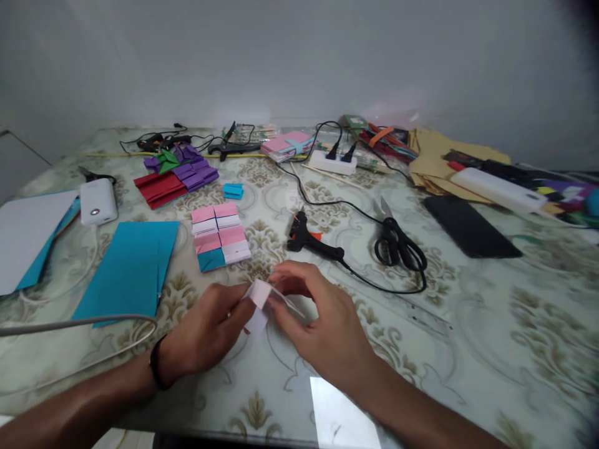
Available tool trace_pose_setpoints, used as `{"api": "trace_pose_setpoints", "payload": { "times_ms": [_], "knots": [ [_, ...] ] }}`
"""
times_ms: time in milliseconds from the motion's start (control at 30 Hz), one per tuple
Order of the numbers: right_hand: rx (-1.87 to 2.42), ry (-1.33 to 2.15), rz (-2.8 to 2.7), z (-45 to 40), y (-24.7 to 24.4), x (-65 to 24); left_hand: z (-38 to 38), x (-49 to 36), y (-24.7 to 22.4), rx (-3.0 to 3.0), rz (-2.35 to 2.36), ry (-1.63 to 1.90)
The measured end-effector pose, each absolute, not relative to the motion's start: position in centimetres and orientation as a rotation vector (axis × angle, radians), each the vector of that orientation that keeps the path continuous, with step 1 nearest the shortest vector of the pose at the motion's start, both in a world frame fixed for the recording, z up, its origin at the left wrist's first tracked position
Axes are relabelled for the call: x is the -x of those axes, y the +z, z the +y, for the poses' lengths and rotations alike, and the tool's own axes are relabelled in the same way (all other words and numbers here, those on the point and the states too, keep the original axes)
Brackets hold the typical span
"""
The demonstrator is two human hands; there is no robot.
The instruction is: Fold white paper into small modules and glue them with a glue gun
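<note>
A small piece of folded white paper (pixel 261 294) is held between my two hands at the front middle of the table. My left hand (pixel 213 321) pinches its left side, thumb and fingers closed. On the other side, my right hand (pixel 318 308) grips the paper between thumb and fingertips. Just beyond lies a block of folded paper pieces (pixel 219 236) in pink, white and teal. To its right rests a black glue gun (pixel 311 240) with its cord trailing off. A small blue folded piece (pixel 233 191) sits farther back.
Blue sheets (pixel 128 265) and a white power bank (pixel 98 201) lie left. Right are black-handled scissors (pixel 397 243), a clear ruler (pixel 425 318) and a black phone (pixel 470 226). Behind stand a white power strip (pixel 333 162), red and purple folded papers (pixel 161 188) and brown paper (pixel 435 156).
</note>
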State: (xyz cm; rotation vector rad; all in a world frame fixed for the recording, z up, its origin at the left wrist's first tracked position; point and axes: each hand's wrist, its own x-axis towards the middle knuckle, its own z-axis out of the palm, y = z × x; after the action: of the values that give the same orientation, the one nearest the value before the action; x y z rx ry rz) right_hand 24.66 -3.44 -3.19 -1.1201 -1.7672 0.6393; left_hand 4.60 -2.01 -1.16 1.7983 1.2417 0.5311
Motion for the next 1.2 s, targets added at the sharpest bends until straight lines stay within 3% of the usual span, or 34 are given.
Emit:
{"api": "trace_pose_setpoints", "payload": {
  "times_ms": [167, 600, 867, 1200],
  "knots": [
    [0.898, 0.456, -1.971, -2.8, -3.1, -25.4, -1.4, -4.3, -1.3, -1.621, 1.294, 0.549],
    [0.850, 0.496, -2.132, -2.7, -3.6, -26.2, -1.0, -4.1, -1.3, -1.564, 1.345, 0.392],
    [0.904, 0.566, -2.140, -2.5, -3.7, -25.6, -1.3, -4.4, -1.4, -1.656, 1.197, 0.707],
    [1.072, 0.548, -2.213, -2.8, -4.0, -25.1, -1.7, -4.4, -2.4, -1.842, 1.296, 0.716]
  ]
}}
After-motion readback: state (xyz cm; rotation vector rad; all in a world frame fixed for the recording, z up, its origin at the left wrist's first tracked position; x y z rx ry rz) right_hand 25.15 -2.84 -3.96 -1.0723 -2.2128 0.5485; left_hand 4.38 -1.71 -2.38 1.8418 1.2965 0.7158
